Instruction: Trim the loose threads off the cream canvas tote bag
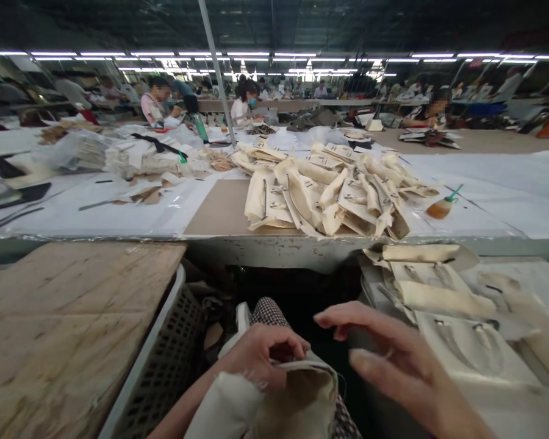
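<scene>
A cream fabric bag (297, 399) rests across my lap, its opening facing up toward me and edged with a dark line. My left hand (268, 350) pinches the bag's upper rim, with the thumb and fingers curled over the edge. Loose threads fray from the cloth under that wrist. To the right, my right hand (393, 360) hovers apart from the bag, fingers spread and slightly blurred, with nothing seen in it. Just beyond that hand lie cream bags with handles (457, 329), stacked in overlapping rows.
Ahead, a heap of cream bags (320, 192) covers part of the long worktable (215, 210). A small bottle of amber liquid (440, 207) stands right of it. At my left are a brown board (68, 329) and a plastic basket (165, 341). Several people work farther back.
</scene>
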A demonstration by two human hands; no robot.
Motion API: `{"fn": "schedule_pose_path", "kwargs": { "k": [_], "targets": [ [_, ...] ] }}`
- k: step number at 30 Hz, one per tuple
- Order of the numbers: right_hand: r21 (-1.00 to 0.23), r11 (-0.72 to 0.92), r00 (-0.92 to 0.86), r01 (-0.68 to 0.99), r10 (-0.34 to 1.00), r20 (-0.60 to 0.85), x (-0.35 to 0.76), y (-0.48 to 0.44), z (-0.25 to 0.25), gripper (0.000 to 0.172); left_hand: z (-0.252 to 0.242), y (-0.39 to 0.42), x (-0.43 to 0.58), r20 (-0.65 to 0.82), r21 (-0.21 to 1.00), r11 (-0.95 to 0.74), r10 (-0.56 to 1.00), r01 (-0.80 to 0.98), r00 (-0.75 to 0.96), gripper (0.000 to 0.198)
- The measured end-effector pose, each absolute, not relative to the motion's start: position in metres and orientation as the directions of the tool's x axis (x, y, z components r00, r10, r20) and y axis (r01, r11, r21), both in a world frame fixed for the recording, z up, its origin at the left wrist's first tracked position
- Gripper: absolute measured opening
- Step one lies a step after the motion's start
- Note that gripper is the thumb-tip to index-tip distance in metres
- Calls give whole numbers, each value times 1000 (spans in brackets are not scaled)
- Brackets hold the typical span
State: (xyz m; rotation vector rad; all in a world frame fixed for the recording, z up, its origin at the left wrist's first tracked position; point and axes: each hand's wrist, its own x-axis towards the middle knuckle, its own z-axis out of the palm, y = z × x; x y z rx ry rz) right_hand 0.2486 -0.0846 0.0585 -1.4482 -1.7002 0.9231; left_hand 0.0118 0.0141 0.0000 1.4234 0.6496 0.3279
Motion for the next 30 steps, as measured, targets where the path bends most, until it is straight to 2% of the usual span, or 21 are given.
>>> {"fn": "schedule_pose_path", "kwargs": {
  "k": [2, 4, 6, 9, 12, 20, 26, 30],
  "targets": [
    [-840, 121, -196, 529, 981, 18, 239, -71, 44, 51, -3, 19, 11, -266, 958, 253, 595, 137, 759, 28],
    [-820, 74, -191, 567, 981, -44, 228, -61, 29, 57, -4, 24, 11, -288, 943, 318, 622, 101, 728, 28],
    [-849, -8, -137, 528, 986, -95, 219, -54, 18, 52, -4, 30, 11, -312, 924, 376, 624, 74, 716, 26],
    [-891, -79, -101, 448, 985, -138, 212, -46, 13, 36, -1, 40, 12, -353, 898, 430, 584, 91, 731, 27],
    [-885, -82, -85, 458, 987, -135, 210, -37, 19, 25, 5, 48, 10, -376, 886, 450, 554, 114, 743, 27],
    [-887, -36, -69, 461, 995, -76, 208, -28, 15, 21, 15, 57, -4, -472, 875, 382, 534, 297, 701, 33],
    [-890, 47, -68, 454, 998, 18, 211, -27, 6, 24, 22, 60, 2, -499, 861, 408, 556, 304, 665, 34],
    [-877, 36, -51, 479, 999, 14, 212, -32, 3, 23, 12, 62, 3, -472, 873, 401, 555, 277, 685, 35]
  ]
}}
